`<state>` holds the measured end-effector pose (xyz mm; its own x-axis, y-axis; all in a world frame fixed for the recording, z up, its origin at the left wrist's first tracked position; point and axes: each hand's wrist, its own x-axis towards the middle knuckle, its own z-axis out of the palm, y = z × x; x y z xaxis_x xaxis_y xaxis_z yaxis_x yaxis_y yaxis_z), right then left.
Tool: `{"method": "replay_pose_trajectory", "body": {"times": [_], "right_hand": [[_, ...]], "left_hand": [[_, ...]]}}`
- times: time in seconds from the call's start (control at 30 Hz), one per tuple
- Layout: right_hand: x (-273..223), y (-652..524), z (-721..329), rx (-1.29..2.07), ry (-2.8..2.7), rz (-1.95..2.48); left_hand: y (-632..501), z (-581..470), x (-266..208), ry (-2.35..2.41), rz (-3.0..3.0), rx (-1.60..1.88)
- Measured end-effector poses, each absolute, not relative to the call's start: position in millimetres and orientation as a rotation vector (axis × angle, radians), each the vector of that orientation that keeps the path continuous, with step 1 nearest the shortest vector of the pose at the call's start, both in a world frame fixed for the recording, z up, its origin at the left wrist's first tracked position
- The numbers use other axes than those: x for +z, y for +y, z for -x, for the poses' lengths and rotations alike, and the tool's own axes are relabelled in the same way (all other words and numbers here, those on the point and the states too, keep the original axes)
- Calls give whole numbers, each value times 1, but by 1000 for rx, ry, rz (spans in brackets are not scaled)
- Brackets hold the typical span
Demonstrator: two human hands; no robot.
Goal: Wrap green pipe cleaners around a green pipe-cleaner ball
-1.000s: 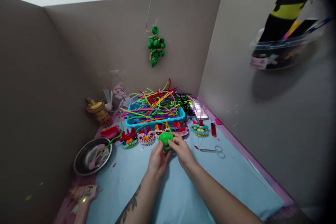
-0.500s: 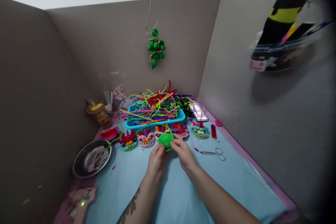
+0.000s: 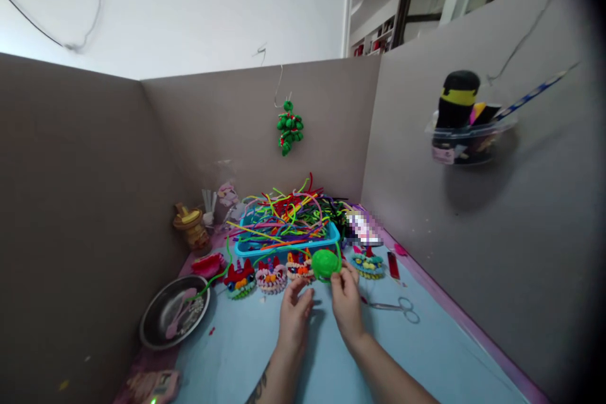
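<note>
A bowl [image 3: 155, 319] sits at the desk's [image 3: 454, 347] left edge, a spoon [image 3: 174, 326] inside; a cup [image 3: 195, 231] stands near the far left corner. Scissors [image 3: 406, 309] lie toward the right edge. An ornament [image 3: 290, 129] hangs on the back panel [image 3: 213, 126], a tub [image 3: 461, 146] on the right panel [image 3: 407, 113].

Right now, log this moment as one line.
left hand: open, empty | right hand: gripping round green piece | beyond: blue tray | right of hands: scissors
</note>
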<state>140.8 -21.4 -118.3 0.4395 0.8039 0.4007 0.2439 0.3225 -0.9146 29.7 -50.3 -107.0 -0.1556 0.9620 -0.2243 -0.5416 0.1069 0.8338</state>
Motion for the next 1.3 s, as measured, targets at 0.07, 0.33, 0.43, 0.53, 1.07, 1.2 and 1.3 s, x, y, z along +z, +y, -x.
{"method": "replay_pose_trajectory", "body": {"times": [0.07, 0.33, 0.43, 0.53, 1.07, 1.2, 1.3], "right_hand": [[-121, -17, -147, 386, -1065, 1240], [-123, 4, -165, 358, -1001, 1241], [-121, -6, -154, 385, -1058, 1205], [-128, -20, -140, 365, -1113, 1180], [-156, -28, -148, 264, -1169, 1181], [-150, -38, -140, 325, -1251, 1174], [-125, -43, -141, 372, -1255, 1196]], "left_hand": [[-46, -26, -112, 1062, -588, 1489], [-39, -18, -115, 1080, -761, 1538], [-42, -26, -110, 1017, -804, 1487], [-46, -36, -108, 948, -825, 1447], [-58, -53, -121, 1176, -1055, 1643], [-57, -52, -113, 1191, -959, 1630], [-57, -47, -100, 1143, -794, 1642]]}}
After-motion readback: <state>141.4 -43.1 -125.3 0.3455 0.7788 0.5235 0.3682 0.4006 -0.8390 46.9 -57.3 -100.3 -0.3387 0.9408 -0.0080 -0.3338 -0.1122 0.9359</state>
